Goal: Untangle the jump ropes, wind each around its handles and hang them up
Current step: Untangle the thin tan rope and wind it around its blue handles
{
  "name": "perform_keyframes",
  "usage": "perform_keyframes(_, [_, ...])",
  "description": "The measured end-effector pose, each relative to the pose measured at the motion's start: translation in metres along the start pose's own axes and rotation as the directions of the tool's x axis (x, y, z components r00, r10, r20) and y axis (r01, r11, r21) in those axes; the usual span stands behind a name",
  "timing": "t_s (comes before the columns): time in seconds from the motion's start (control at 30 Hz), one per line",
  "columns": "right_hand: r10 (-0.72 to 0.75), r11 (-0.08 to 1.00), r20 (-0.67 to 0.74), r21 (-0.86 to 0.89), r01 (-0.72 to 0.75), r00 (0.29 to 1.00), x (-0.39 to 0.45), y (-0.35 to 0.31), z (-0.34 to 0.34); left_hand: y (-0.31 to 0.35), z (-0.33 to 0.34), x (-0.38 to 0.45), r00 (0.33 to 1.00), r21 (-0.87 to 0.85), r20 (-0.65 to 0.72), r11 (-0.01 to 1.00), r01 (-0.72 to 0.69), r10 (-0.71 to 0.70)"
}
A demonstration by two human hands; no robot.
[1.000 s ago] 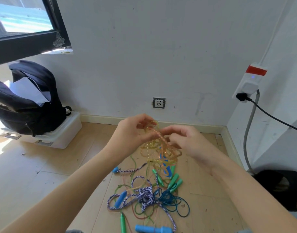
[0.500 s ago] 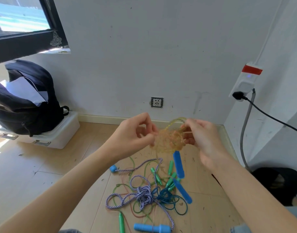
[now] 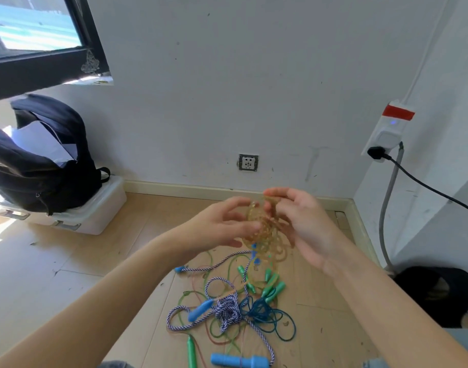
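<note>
A bunched translucent yellow-orange jump rope [image 3: 266, 232] hangs in the air between my hands, its loops trailing down. My left hand [image 3: 222, 225] pinches the bundle's left side with thumb and fingertips. My right hand [image 3: 299, 221] holds its right side, fingers curled into the loops. Small blue bits of its handles [image 3: 254, 253] peek out below the bundle. On the wooden floor underneath lies a tangled pile: a blue-and-white braided rope [image 3: 227, 310], a dark blue cord [image 3: 267, 314], thin green cords, green handles [image 3: 271, 285] and blue handles [image 3: 238, 361].
A black backpack [image 3: 39, 160] sits on a white plastic box [image 3: 95, 213] at the left. A wall socket [image 3: 248, 162] is straight ahead. A power strip [image 3: 386, 131] with a black cable hangs on the right wall. A black object [image 3: 437, 293] lies on the floor at right.
The blue handles that hung free below the bundle half a second ago are now mostly hidden behind it. Both hands have closed in on the rope, which is bunched tighter.
</note>
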State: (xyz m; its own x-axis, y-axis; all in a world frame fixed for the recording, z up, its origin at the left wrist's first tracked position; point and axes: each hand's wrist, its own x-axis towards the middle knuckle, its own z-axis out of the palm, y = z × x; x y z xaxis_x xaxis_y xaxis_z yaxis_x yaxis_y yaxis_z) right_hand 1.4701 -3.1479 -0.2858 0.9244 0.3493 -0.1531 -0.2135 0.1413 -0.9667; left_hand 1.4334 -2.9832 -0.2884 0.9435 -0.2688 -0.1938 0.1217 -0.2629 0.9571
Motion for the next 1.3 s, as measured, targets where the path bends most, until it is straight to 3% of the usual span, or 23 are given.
perform_keyframes(0.13, [-0.051,0.974,-0.014,0.220,0.053,0.999,0.000,-0.008,-0.005,-0.004,-0.002,0.008,0.974,0.163,-0.224,0.986,0.018,0.019])
perform_keyframes(0.17, [-0.061,0.978,0.026,0.201,0.055,0.998,0.000,-0.010,-0.008,-0.004,-0.008,0.008,0.964,0.199,-0.266,0.979,0.035,0.020])
perform_keyframes(0.2, [-0.066,0.996,0.082,0.060,0.061,0.994,-0.001,-0.011,-0.008,-0.005,-0.014,0.008,0.956,0.248,-0.291,0.968,0.043,0.032])
perform_keyframes(0.23, [-0.071,0.975,0.140,-0.199,0.098,0.988,-0.001,-0.010,-0.008,-0.004,-0.019,0.008,0.953,0.294,-0.298,0.955,0.042,0.050])
perform_keyframes(0.3, [-0.116,0.756,0.202,-0.617,0.218,0.972,-0.001,-0.002,-0.006,-0.003,-0.023,0.006,0.954,0.374,-0.286,0.927,0.026,0.088])
perform_keyframes(0.33, [-0.148,0.718,0.214,-0.648,0.254,0.965,0.000,0.001,-0.006,-0.003,-0.023,0.006,0.957,0.391,-0.273,0.920,0.013,0.103])
perform_keyframes(0.47, [-0.179,0.877,0.278,-0.390,0.281,0.944,-0.002,0.000,-0.005,-0.004,-0.022,0.002,0.998,0.228,-0.064,0.974,0.012,0.003])
perform_keyframes(0.53, [-0.258,0.915,0.135,-0.283,0.286,0.957,0.000,-0.001,-0.008,-0.007,-0.019,-0.001,0.995,0.287,0.030,0.955,0.079,-0.091])
perform_keyframes(0.6, [-0.318,0.941,-0.107,-0.156,0.300,0.942,0.001,-0.004,-0.014,-0.009,-0.019,0.000,0.991,0.386,-0.051,0.913,0.133,-0.123])
perform_keyframes(0.67, [-0.285,0.959,-0.185,-0.055,0.279,0.941,0.001,-0.007,-0.017,-0.009,-0.022,0.001,0.976,0.383,-0.203,0.910,0.158,-0.084])
perform_keyframes(0.7, [-0.242,0.970,-0.136,-0.068,0.234,0.961,0.000,-0.007,-0.017,-0.008,-0.024,0.002,0.966,0.318,-0.245,0.935,0.156,-0.078])
perform_keyframes(0.77, [-0.110,0.941,0.063,-0.315,0.125,0.992,-0.002,-0.006,-0.013,-0.006,-0.024,0.002,0.961,0.099,-0.255,0.986,0.135,-0.106])
perform_keyframes(0.83, [0.018,0.781,0.221,-0.612,0.124,0.975,-0.006,-0.003,-0.009,-0.004,-0.023,0.001,0.966,-0.008,-0.227,0.992,0.123,-0.121])
perform_keyframes(0.87, [0.043,0.739,0.275,-0.655,0.154,0.961,-0.007,-0.002,-0.008,-0.005,-0.022,0.002,0.972,-0.035,-0.197,0.992,0.120,-0.125])
perform_keyframes(1.0, [-0.030,0.864,0.293,-0.474,0.172,0.956,-0.009,-0.007,-0.006,-0.006,-0.016,0.001,0.980,-0.234,-0.028,0.954,0.186,-0.198])
perform_keyframes(1.07, [-0.022,0.928,0.299,-0.349,0.131,0.954,-0.007,-0.007,-0.006,-0.008,-0.009,0.000,0.981,-0.246,0.041,0.950,0.193,-0.189])
perform_keyframes(1.13, [-0.016,0.967,0.300,-0.236,0.091,0.954,-0.006,-0.005,-0.006,-0.010,-0.003,0.002,0.988,-0.241,0.025,0.959,0.152,-0.151])
perform_keyframes(1.3, [-0.151,0.976,0.046,0.166,0.141,0.988,0.001,-0.012,-0.018,-0.006,-0.016,0.001,0.983,-0.333,0.030,0.926,0.180,-0.180])
